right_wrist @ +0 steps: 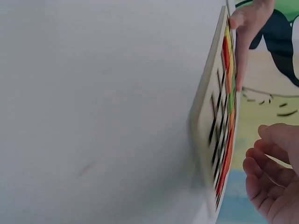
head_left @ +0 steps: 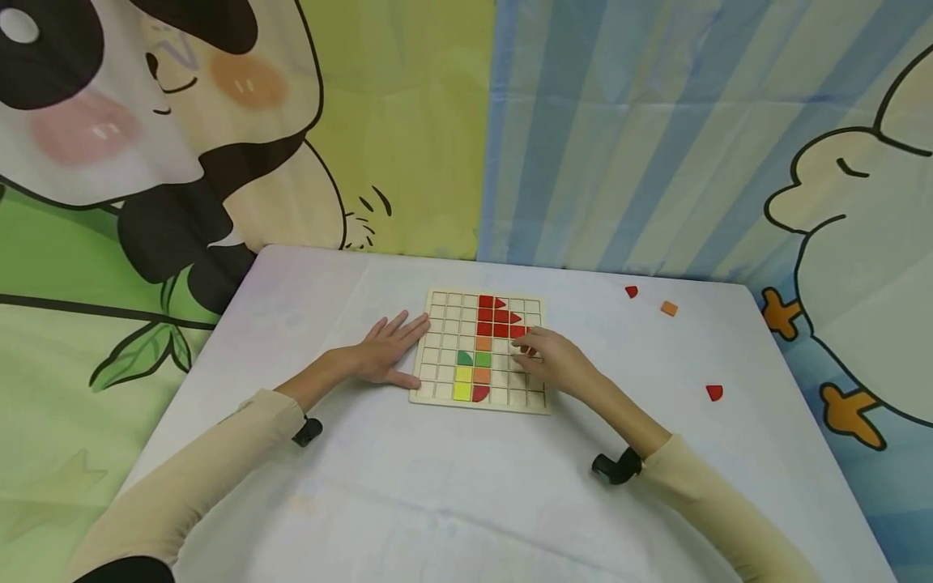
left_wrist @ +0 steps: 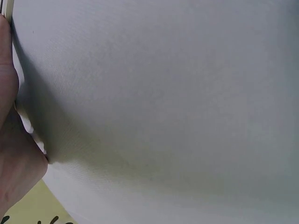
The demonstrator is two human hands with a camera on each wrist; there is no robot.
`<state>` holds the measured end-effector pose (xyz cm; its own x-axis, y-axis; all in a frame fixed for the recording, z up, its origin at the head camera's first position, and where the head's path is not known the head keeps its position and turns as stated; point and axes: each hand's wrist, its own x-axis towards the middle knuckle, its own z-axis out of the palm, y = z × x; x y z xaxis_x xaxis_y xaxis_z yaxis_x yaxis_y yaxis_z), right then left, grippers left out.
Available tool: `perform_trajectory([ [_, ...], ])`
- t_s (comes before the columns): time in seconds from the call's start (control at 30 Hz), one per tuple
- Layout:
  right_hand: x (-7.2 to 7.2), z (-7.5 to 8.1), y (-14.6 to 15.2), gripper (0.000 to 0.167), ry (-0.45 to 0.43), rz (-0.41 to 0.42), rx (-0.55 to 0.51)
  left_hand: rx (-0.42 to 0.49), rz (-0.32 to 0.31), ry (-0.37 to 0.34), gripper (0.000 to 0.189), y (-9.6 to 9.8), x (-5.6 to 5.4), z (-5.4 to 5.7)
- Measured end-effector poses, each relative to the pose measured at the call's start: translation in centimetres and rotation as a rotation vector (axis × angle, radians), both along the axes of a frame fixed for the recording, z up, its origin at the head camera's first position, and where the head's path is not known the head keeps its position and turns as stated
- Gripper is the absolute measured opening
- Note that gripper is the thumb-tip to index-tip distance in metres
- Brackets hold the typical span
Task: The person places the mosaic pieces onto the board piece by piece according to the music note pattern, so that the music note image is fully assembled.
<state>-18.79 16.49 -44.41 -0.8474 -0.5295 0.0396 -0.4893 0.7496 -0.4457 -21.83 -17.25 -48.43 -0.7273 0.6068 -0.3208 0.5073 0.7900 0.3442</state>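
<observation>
A pale wooden grid board lies on the table, partly filled with coloured pieces. Red squares and red pointed pieces fill its upper rows; below come orange, a green square, a green rounded piece, yellow squares and a red rounded piece. My left hand rests with spread fingers at the board's left edge. Over the right side hovers my right hand, fingers loosely bent, beside the third red row. In the right wrist view its thumb and fingers stand apart, with no piece visible between them.
On the white table, right of the board, lie a red piece, an orange square and another red piece. A printed cartoon curtain hangs behind the table's far edge.
</observation>
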Motion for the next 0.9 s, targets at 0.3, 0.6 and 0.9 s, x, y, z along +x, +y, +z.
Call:
perform_trajectory([
  [0.3,1.7,-1.1,6.4,0.026,0.035,-0.114,0.009,0.001,0.006,0.013,0.111,-0.2,0.3,0.2],
  [0.6,0.9,-1.0,10.8,0.028,0.003,-0.222,0.008,0.009,0.002,-0.004,0.11,0.0,0.5,0.3],
  [0.9,0.0,-0.5,14.4,0.029,-0.009,-0.28,0.035,0.01,-0.005,-0.003,0.11,0.1,0.3,0.4],
])
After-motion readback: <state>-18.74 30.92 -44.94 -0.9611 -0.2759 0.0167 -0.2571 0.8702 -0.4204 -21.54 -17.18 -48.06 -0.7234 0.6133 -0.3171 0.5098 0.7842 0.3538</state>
